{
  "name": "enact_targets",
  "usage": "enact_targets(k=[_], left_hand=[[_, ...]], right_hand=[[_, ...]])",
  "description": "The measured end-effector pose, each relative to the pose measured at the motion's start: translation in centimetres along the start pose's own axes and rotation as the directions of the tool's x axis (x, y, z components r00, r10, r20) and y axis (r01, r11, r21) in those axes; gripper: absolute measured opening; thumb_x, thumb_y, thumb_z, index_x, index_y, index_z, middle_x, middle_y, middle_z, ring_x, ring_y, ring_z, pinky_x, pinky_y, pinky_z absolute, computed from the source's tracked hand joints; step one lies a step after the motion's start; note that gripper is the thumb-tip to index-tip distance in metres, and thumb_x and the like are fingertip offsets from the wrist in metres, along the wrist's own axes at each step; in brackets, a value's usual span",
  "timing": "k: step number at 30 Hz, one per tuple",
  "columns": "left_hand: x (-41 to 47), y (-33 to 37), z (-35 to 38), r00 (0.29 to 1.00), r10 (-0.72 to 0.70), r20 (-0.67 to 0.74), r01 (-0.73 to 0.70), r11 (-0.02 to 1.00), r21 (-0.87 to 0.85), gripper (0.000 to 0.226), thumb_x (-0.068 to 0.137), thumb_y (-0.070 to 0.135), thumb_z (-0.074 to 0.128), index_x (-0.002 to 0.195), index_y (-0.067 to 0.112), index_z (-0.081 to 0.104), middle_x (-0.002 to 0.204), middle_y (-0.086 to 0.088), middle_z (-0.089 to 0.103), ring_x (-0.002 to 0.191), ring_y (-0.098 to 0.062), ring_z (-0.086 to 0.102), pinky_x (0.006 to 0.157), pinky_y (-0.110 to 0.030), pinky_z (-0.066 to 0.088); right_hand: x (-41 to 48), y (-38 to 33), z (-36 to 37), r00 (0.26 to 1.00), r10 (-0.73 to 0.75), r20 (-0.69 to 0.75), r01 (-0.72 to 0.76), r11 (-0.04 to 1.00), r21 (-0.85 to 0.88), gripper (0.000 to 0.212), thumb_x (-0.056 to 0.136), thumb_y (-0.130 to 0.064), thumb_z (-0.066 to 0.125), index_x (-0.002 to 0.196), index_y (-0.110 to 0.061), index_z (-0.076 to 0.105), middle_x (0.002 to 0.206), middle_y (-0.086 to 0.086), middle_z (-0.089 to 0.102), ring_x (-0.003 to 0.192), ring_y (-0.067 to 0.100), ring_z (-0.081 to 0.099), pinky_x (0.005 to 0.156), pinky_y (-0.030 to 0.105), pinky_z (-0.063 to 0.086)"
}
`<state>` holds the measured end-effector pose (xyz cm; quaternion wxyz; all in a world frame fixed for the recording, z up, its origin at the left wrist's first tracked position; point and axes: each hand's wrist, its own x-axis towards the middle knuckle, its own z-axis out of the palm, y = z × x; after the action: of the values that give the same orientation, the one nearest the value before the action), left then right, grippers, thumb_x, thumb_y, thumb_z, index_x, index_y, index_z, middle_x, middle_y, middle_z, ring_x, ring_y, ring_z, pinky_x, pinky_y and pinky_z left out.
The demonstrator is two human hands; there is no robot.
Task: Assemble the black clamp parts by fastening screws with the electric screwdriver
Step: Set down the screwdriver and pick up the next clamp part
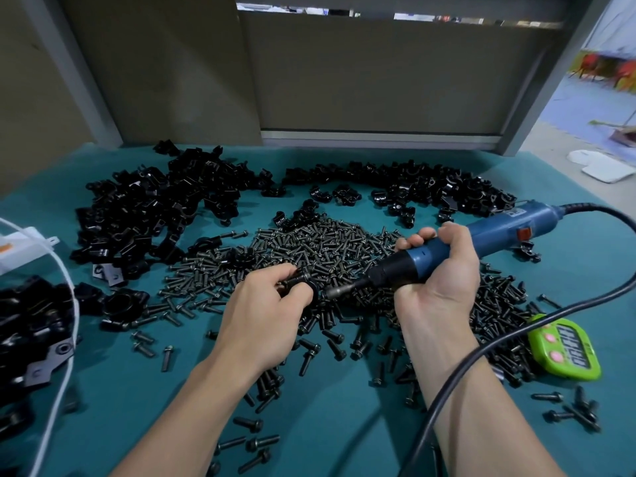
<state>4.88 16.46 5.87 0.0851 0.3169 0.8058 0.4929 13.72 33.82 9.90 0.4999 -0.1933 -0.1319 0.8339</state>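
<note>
Screwdriver (pixel 499 225), gripped in the right hand (pixel 440 270), slants down and leftward, its bit tip just beside the black clamp piece (pixel 304 286) pinched by the left hand (pixel 261 318) above the screw pile (pixel 327 246).

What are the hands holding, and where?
Right hand grips the blue screwdriver around its front barrel; left hand pinches a black clamp part by its side.

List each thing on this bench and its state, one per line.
left hand, pinches a clamp part.
right hand, grips the electric screwdriver.
electric screwdriver, tilted, bit pointing at the clamp part.
screws, loose heap on the mat.
clamp piles, loose, at the mat's far side.
green timer, lying flat, display unreadable.
</note>
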Motion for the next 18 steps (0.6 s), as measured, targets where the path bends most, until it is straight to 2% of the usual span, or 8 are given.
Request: enact_targets(k=[4,7,10,13,18], left_hand=[[-0.04,0.22,0.06,1.000,-0.013,-0.011,0.013,0.999,-0.037,0.021,0.080,0.037,0.054,0.075,0.016,0.050,0.048,0.012,0.037,0.042,-0.010,0.029,0.043,-0.028,0.024],[-0.06,0.21,0.09,0.998,-0.059,-0.013,0.058,0.997,-0.046,0.025,0.078,0.039,0.054,0.086,0.015,0.058,0.047,0.010,0.040,0.042,-0.012,0.031,0.043,-0.031,0.023],[-0.19,0.24,0.06,0.997,-0.078,0.002,0.078,0.993,-0.087,0.018,0.078,0.037,0.054,0.078,0.019,0.054,0.047,0.010,0.040,0.042,-0.012,0.031,0.043,-0.028,0.023],[-0.36,0.50,0.02,0.998,-0.067,0.016,0.068,0.991,-0.114,0.013,0.080,0.033,0.054,0.072,0.024,0.058,0.049,0.010,0.038,0.043,-0.014,0.030,0.041,-0.028,0.023],[-0.39,0.28,-0.01,0.997,-0.074,-0.005,0.074,0.993,-0.094,0.017,0.089,0.021,0.059,0.076,0.012,0.052,0.050,0.011,0.039,0.043,-0.014,0.030,0.042,-0.029,0.023]], right_hand=[[-0.06,-0.02,0.01,1.000,0.011,0.025,-0.011,1.000,0.016,0.019,0.090,0.003,0.057,0.101,-0.011,0.050,0.068,0.004,0.056,0.054,0.017,0.053,0.060,0.031,0.051],[-0.31,0.12,0.09,0.999,0.009,0.034,-0.010,1.000,0.017,0.021,0.089,0.004,0.056,0.103,-0.011,0.049,0.067,0.004,0.056,0.053,0.017,0.052,0.060,0.030,0.050],[-0.49,0.18,0.20,0.999,-0.004,0.041,0.004,1.000,0.018,0.025,0.088,0.005,0.054,0.106,-0.011,0.047,0.067,0.004,0.057,0.053,0.017,0.051,0.057,0.030,0.049],[-0.53,0.20,0.25,0.998,0.004,0.061,-0.005,1.000,0.023,0.025,0.089,0.004,0.053,0.107,-0.011,0.045,0.067,0.004,0.055,0.053,0.016,0.050,0.056,0.029,0.049],[-0.57,0.60,0.11,0.999,0.017,0.036,-0.018,1.000,0.023,0.019,0.089,0.005,0.051,0.098,-0.011,0.046,0.066,0.004,0.054,0.053,0.016,0.049,0.057,0.030,0.048]])
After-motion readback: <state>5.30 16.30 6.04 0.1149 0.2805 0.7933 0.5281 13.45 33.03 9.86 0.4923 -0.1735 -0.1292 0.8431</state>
